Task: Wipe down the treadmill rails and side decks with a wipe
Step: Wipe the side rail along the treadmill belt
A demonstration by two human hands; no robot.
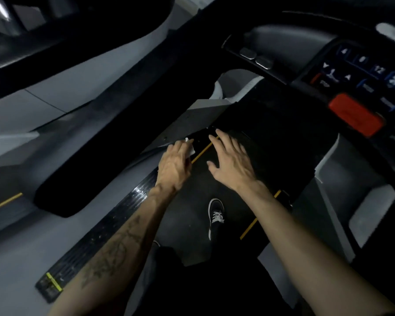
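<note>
Currently on the left side deck pass. Largest first: treadmill fills the frame, its dark belt [214, 213] running from bottom centre up to centre. Console [363, 83] with keypad and red stop button [356, 114] sits upper right, blurred. A second machine's grey shroud crosses the upper left.

Left side deck [105, 233] is the ribbed black strip running diagonally from lower left toward centre, yellow line along its inner edge. Glossy patches partway along it, possibly wet, can't confirm. Right side deck [342, 201] is at the right of the frame, mostly dark.

Person's shoe [216, 215] stands on the belt, just below centre.

Left hand [175, 166] is at frame centre, over the front end of the left deck, fingers curled round a white wipe [191, 148]; only a small corner of the wipe shows past the knuckles. Whether the wipe is actually pressing on the deck, can't tell.

Right hand [232, 159] just beside it, right of centre, fingers spread and straight, holding nothing, hovering over or resting on the belt edge. Contact unclear.

Judgement: wiping the front end of the left deck. Next move likely needs a firm stroke along that strip, then a shift across to the right deck and the rails, neither being reached now.
</note>
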